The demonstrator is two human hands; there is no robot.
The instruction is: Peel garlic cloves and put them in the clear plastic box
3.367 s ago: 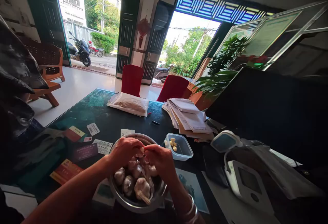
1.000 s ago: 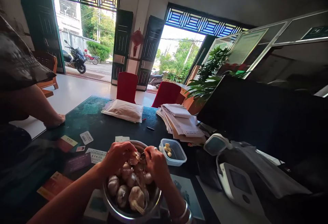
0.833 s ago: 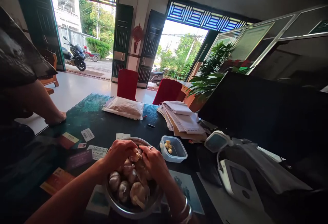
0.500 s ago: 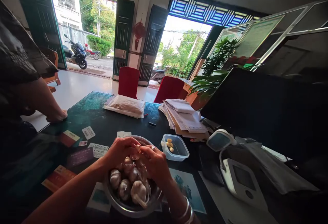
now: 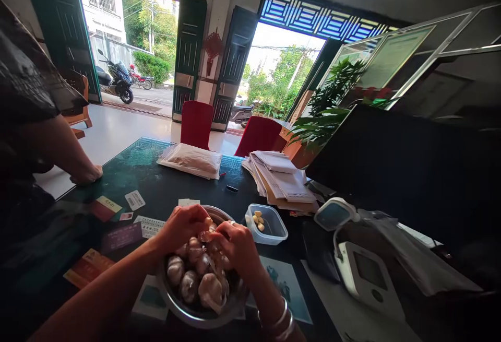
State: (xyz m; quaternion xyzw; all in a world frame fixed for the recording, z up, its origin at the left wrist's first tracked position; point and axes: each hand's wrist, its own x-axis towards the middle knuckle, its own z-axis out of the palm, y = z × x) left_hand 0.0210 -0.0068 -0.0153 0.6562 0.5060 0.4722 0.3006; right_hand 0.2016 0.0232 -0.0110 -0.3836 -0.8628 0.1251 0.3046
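Over papery garlic bulbs [image 5: 210, 290] in a round metal bowl [image 5: 195, 322], a pale piece [image 5: 207, 221] is pinched by the left hand [image 5: 183, 227]; the hold of the right hand [image 5: 238, 246] cannot be told.

Can see a wrapped packet [image 5: 191, 161] by the bench's [image 5: 154, 180] far edge, stacked papers [image 5: 282, 181] to its right, and red chairs [image 5: 197, 126] beyond that edge.

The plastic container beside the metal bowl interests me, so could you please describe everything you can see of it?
The plastic container is a translucent, faintly bluish, open-topped box with rounded corners and a rim. It stands upright on the dark table, right of the metal bowl and nearer the camera than the paper stack. A few pale cloves lie grouped toward its left side.
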